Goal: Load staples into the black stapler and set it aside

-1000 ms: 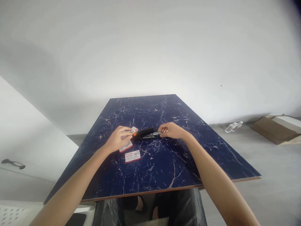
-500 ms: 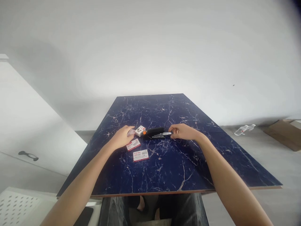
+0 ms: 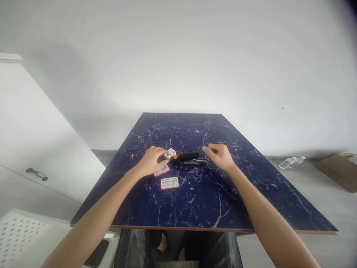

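- Pale grey-white plain wall [image 3: 178, 56]: seen behind the long black stapler [image 3: 186, 157] with an orange accent, which is taken as the landmark.
- Dark-blue marble-patterned table [image 3: 195, 204], white-veined, brown-edged: placed directly beneath the stapler.
- White flat-fronted cabinet [image 3: 41, 119], fitted with a dark curved handle [image 3: 36, 174]: seen well to the left of the stapler.
- Brown cardboard box [image 3: 337, 171]: set on the floor, well to the right of the stapler.
- Clear plastic bottle [image 3: 288, 162]: laid on the floor, right of the stapler; whether one or two cannot be told.
- Left hand [image 3: 153, 160]: held left of the stapler, fingers and thumb curved about the small box there; how firmly it is gripped cannot be told.
- Right hand [image 3: 219, 156]: held just right of the stapler, fingers folded into a loose fist, thumb pointed towards it; whether anything is enclosed cannot be told.
- Stapler: laid lengthwise on the table between the hands, silver metal parts exposed at its right end.
- White-and-red printed flat card [image 3: 169, 183]: laid nearer the person than the stapler, slightly left.
- Second white-and-red card [image 3: 161, 171]: laid left of the stapler, partly covered by the left hand.
- Small white-and-red printed carton box [image 3: 170, 153]: positioned just beside the stapler's orange left end.
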### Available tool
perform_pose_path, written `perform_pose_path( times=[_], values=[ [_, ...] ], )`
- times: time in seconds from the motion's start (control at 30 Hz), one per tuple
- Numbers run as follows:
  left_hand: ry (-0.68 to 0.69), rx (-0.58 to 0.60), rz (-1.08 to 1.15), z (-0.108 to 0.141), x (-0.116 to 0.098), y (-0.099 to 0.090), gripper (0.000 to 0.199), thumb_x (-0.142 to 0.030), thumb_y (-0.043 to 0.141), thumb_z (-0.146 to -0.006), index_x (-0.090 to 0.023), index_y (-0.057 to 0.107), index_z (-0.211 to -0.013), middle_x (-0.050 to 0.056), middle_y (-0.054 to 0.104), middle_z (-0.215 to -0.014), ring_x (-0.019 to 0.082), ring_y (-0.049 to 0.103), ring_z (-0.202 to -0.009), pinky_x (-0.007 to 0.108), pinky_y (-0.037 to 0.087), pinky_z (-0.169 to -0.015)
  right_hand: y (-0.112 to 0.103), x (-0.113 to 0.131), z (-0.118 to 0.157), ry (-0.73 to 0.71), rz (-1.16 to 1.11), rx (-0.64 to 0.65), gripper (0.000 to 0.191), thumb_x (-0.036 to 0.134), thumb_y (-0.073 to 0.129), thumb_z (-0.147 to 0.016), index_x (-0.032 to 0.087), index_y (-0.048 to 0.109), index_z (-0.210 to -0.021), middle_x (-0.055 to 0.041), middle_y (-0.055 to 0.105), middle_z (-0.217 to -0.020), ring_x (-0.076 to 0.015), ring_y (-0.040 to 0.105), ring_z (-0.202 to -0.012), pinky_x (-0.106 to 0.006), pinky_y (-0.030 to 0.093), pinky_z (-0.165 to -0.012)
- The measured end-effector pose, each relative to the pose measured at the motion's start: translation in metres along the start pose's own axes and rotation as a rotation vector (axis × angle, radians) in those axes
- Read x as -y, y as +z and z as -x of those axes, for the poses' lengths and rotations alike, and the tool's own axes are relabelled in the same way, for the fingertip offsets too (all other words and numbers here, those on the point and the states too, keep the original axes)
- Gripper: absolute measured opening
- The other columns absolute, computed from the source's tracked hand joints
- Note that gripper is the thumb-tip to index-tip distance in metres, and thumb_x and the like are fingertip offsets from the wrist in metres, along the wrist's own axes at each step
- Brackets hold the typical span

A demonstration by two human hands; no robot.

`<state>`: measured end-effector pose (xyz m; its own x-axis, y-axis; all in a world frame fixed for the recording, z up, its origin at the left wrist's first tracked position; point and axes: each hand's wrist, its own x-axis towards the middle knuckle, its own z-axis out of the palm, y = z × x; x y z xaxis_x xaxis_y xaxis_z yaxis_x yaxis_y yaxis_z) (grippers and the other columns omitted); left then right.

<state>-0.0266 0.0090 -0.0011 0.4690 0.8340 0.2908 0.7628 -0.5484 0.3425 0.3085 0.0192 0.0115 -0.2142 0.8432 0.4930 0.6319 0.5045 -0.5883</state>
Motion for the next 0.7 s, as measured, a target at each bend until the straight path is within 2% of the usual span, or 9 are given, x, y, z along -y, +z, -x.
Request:
perform_pose_path(
  times=[0.1, 0.17, 0.27, 0.33, 0.4, 0.47, 0.5, 0.6, 0.7],
  values=[
    [0.008, 0.022, 0.019, 0.001, -0.007, -0.003, 0.042, -0.046, 0.052, -0.095, -0.023, 0.065, -0.128, 0.011, 0.067, -0.119, 0.029, 0.055, -0.110, 0.043, 0.044, -0.092, 0.009, 0.011, 0.005, -0.050, 0.031, -0.091, 0.049, 0.051, 0.046, -0.096, 0.021, 0.039, -0.060, 0.0040, 0.032, -0.051, -0.0106, 0.028, -0.050, -0.028, 0.025, -0.053],
    [-0.001, 0.023, 0.038, 0.002, -0.008, -0.009, 0.041, -0.047, 0.054, -0.094, -0.023, 0.067, -0.124, 0.011, 0.068, -0.115, 0.029, 0.057, -0.105, 0.041, 0.045, -0.088, 0.012, 0.018, 0.008, -0.046, 0.086, -0.086, 0.047, 0.053, 0.042, -0.097, 0.021, 0.048, -0.063, 0.0014, 0.040, -0.051, -0.0120, 0.034, -0.050, -0.029, 0.030, -0.054],
    [-0.039, 0.064, 0.104, 0.002, -0.009, -0.018, 0.036, -0.046, 0.056, -0.092, -0.024, 0.068, -0.118, 0.009, 0.068, -0.107, 0.025, 0.061, -0.092, 0.036, 0.046, -0.077, 0.017, 0.032, 0.013, -0.072, 0.188, 0.051, 0.054, 0.057, 0.041, -0.096, 0.021, 0.056, -0.058, -0.0052, 0.051, -0.054, -0.0166, 0.045, -0.055, -0.032, 0.040, -0.060],
    [-0.051, 0.072, 0.151, 0.002, -0.010, -0.022, 0.032, -0.042, 0.055, -0.092, -0.024, 0.069, -0.114, 0.007, 0.068, -0.101, 0.022, 0.061, -0.081, 0.034, 0.045, -0.071, 0.024, 0.046, 0.018, -0.166, 0.195, 0.206, 0.053, 0.057, 0.045, -0.095, 0.022, 0.064, -0.061, -0.0084, 0.058, -0.059, -0.0206, 0.054, -0.063, -0.036, 0.046, -0.069],
    [-0.040, 0.042, 0.186, 0.002, -0.014, -0.023, 0.029, -0.038, 0.053, -0.092, -0.024, 0.070, -0.112, 0.006, 0.068, -0.095, 0.019, 0.059, -0.073, 0.033, 0.045, -0.067, 0.034, 0.060, 0.023, -0.295, 0.131, 0.377, 0.042, 0.056, 0.051, -0.093, 0.023, 0.075, -0.087, -0.0100, 0.068, -0.077, -0.0238, 0.062, -0.076, -0.037, 0.049, -0.077],
    [-0.029, 0.011, 0.228, 0.002, -0.019, -0.024, 0.029, -0.036, 0.052, -0.092, -0.023, 0.071, -0.110, 0.006, 0.068, -0.092, 0.017, 0.059, -0.069, 0.031, 0.045, -0.064, 0.046, 0.070, 0.028, -0.390, 0.070, 0.497, 0.045, 0.054, 0.060, -0.089, 0.024, 0.069, -0.121, -0.0114, 0.071, -0.102, -0.0258, 0.066, -0.088, -0.037, 0.051, -0.080],
    [-0.029, 0.003, 0.257, 0.002, -0.021, -0.025, 0.029, -0.036, 0.052, -0.093, -0.022, 0.071, -0.110, 0.006, 0.069, -0.093, 0.017, 0.059, -0.069, 0.031, 0.045, -0.063, 0.051, 0.073, 0.030, -0.420, 0.044, 0.528, 0.049, 0.051, 0.062, -0.088, 0.024, 0.065, -0.129, -0.0120, 0.070, -0.108, -0.0265, 0.066, -0.091, -0.037, 0.052, -0.080],
    [-0.022, 0.006, 0.401, 0.003, -0.026, -0.029, 0.029, -0.035, 0.052, -0.093, -0.022, 0.072, -0.109, 0.007, 0.071, -0.102, 0.019, 0.065, -0.080, 0.031, 0.050, -0.070, 0.058, 0.074, 0.031, -0.408, -0.069, 0.513, 0.043, 0.042, 0.064, -0.088, 0.023, 0.066, -0.127, -0.0120, 0.070, -0.109, -0.0264, 0.067, -0.092, -0.038, 0.053, -0.082],
    [0.011, 0.104, 0.605, 0.005, -0.027, -0.033, 0.031, -0.030, 0.051, -0.092, -0.023, 0.073, -0.112, 0.008, 0.071, -0.111, 0.022, 0.067, -0.091, 0.034, 0.053, -0.079, 0.050, 0.071, 0.025, -0.210, -0.228, 0.396, 0.032, 0.044, 0.060, -0.092, 0.023, 0.069, -0.113, -0.0088, 0.072, -0.105, -0.0231, 0.067, -0.087, -0.035, 0.054, -0.077]
  ],
)
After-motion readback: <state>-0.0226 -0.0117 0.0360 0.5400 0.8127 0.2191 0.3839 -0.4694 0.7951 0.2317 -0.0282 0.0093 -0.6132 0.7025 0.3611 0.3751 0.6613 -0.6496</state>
